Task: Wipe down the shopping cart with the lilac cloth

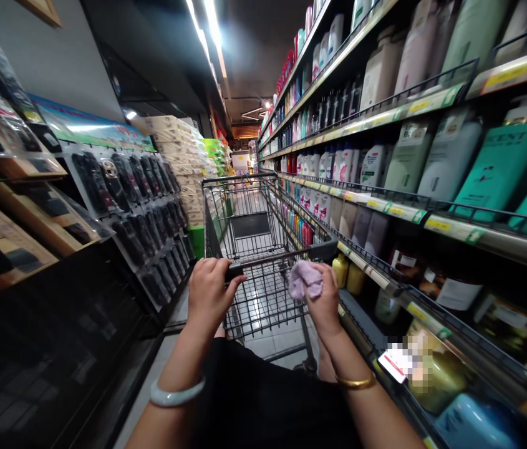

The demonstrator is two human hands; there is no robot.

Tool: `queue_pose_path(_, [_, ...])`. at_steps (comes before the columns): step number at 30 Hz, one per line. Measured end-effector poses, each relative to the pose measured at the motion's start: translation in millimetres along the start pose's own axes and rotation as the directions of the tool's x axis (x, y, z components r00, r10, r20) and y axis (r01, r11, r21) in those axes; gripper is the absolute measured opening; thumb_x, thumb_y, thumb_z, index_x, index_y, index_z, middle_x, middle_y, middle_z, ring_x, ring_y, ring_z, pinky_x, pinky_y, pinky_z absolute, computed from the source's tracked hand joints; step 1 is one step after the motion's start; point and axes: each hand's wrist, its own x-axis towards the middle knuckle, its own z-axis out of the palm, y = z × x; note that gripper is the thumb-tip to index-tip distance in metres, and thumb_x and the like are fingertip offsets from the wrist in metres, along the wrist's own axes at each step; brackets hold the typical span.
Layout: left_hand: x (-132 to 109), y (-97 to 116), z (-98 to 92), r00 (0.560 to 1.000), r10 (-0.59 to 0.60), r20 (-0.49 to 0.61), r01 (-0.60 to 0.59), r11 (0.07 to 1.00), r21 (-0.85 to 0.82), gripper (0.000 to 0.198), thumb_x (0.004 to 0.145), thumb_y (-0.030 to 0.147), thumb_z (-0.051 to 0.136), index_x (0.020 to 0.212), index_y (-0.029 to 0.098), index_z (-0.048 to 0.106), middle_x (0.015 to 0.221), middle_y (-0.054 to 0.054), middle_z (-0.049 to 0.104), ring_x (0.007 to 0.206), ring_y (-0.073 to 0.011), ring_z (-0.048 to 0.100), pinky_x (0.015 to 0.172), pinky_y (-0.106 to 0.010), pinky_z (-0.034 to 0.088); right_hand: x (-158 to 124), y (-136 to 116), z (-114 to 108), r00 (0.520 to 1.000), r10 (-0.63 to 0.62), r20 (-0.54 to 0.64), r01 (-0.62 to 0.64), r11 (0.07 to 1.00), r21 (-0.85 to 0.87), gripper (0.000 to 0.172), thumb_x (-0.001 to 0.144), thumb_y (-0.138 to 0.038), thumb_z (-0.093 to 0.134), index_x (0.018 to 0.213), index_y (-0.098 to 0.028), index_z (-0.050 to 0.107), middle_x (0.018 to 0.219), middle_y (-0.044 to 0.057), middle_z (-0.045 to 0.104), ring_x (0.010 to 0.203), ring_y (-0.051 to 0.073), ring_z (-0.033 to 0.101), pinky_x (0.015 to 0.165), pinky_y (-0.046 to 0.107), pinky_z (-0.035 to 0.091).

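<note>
A metal wire shopping cart (258, 299) stands in front of me, its basket showing only floor tiles through the mesh. My left hand (211, 288) is wrapped round the left end of the dark handlebar (267, 259). In my right hand (325, 298) is a crumpled light purple cloth (305, 280), gripped near the right end of the bar. Whether the right fingers also touch the bar, I cannot tell. A pale bangle sits on the left wrist, a gold one on the right.
Shelves of shampoo and pump bottles (501, 165) run close along the right. On the left are packaged dark goods on a hanging rack (136, 218) and a dark display base (57, 337). Stacked packs (181, 162) stand farther along the left side of the tiled aisle.
</note>
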Motion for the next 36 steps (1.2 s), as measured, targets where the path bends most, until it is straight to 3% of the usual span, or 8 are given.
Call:
queue_pose_path(3, [0, 2, 2.2, 1.000, -0.019, -0.009, 0.019, 1.000, 0.000, 0.035, 0.089, 0.052, 0.068, 0.101, 0.020, 0.064, 0.093, -0.009, 0.066, 0.095, -0.0301, 0.057, 0.091, -0.043, 0.045, 9, -11, 1, 0.999, 0.030, -0.019, -0.030, 1.000, 0.007, 0.032, 0.082, -0.018, 0.067, 0.113, -0.021, 0.063, 0.114, 0.009, 0.063, 0.110, 0.024, 0.061, 0.101, 0.045, 0.052])
queue_pose_path(8, [-1, 4, 3.4, 1.000, -0.014, -0.020, 0.014, 1.000, 0.014, 0.038, 0.090, 0.055, 0.066, 0.104, 0.019, 0.066, 0.095, -0.009, 0.067, 0.097, -0.0300, 0.057, 0.097, -0.045, 0.045, -24, -34, 23, 0.950, -0.078, 0.302, 0.062, 0.996, 0.060, 0.036, 0.084, -0.011, 0.062, 0.117, -0.023, 0.064, 0.120, 0.010, 0.061, 0.108, 0.022, 0.064, 0.094, 0.036, 0.057])
queue_pose_path(10, [-2, 3, 3.0, 1.000, -0.014, -0.024, 0.015, 0.999, 0.034, 0.039, 0.092, 0.056, 0.062, 0.105, 0.020, 0.066, 0.095, -0.009, 0.067, 0.098, -0.0294, 0.058, 0.106, -0.047, 0.041, -30, -33, 23, 0.931, -0.083, 0.356, 0.059, 0.995, 0.079, 0.036, 0.084, -0.010, 0.061, 0.117, -0.024, 0.064, 0.118, 0.009, 0.062, 0.106, 0.021, 0.065, 0.092, 0.034, 0.057])
queue_pose_path(14, [-3, 2, 2.9, 0.999, -0.017, -0.037, 0.018, 0.999, 0.041, 0.038, 0.097, 0.054, 0.055, 0.104, 0.019, 0.067, 0.095, -0.008, 0.068, 0.098, -0.0284, 0.059, 0.116, -0.051, 0.035, -6, -21, 4, 0.989, -0.046, 0.137, 0.036, 0.997, 0.074, 0.030, 0.084, -0.017, 0.066, 0.113, -0.024, 0.064, 0.114, 0.008, 0.062, 0.108, 0.022, 0.063, 0.095, 0.039, 0.056])
queue_pose_path(18, [-4, 4, 3.8, 0.996, -0.005, -0.093, 0.007, 1.000, 0.021, 0.038, 0.097, 0.053, 0.054, 0.100, 0.018, 0.068, 0.090, -0.009, 0.067, 0.094, -0.0285, 0.059, 0.113, -0.049, 0.039, 18, -10, -12, 0.998, -0.028, -0.056, 0.029, 0.999, 0.016, 0.034, 0.083, -0.022, 0.069, 0.116, -0.022, 0.061, 0.116, 0.009, 0.062, 0.114, 0.025, 0.059, 0.103, 0.047, 0.051])
queue_pose_path(25, [-7, 6, 3.3, 0.992, -0.001, -0.127, 0.003, 1.000, 0.019, 0.036, 0.096, 0.052, 0.055, 0.097, 0.019, 0.068, 0.088, -0.009, 0.067, 0.092, -0.0282, 0.059, 0.112, -0.048, 0.040, -27, -7, 4, 0.996, -0.030, 0.080, 0.030, 1.000, 0.001, 0.038, 0.085, -0.012, 0.059, 0.121, -0.022, 0.056, 0.119, 0.011, 0.058, 0.116, 0.025, 0.059, 0.100, 0.046, 0.053])
queue_pose_path(32, [-6, 9, 3.3, 0.986, -0.005, -0.164, 0.010, 0.999, 0.035, 0.035, 0.095, 0.052, 0.057, 0.094, 0.019, 0.068, 0.086, -0.008, 0.065, 0.091, -0.0282, 0.059, 0.110, -0.048, 0.042, 2, -42, 5, 0.997, -0.071, 0.035, 0.067, 0.993, 0.095, 0.034, 0.088, -0.017, 0.063, 0.121, -0.025, 0.060, 0.122, 0.010, 0.059, 0.120, 0.025, 0.059, 0.104, 0.046, 0.052])
queue_pose_path(36, [-7, 13, 3.2, 0.984, -0.009, -0.176, 0.016, 0.999, 0.039, 0.035, 0.095, 0.051, 0.058, 0.094, 0.018, 0.068, 0.085, -0.009, 0.065, 0.092, -0.0286, 0.058, 0.110, -0.048, 0.042, -20, -53, 32, 0.988, -0.134, 0.070, 0.125, 0.985, 0.119, 0.034, 0.090, -0.015, 0.059, 0.123, -0.025, 0.061, 0.123, 0.011, 0.058, 0.118, 0.024, 0.061, 0.098, 0.042, 0.056])
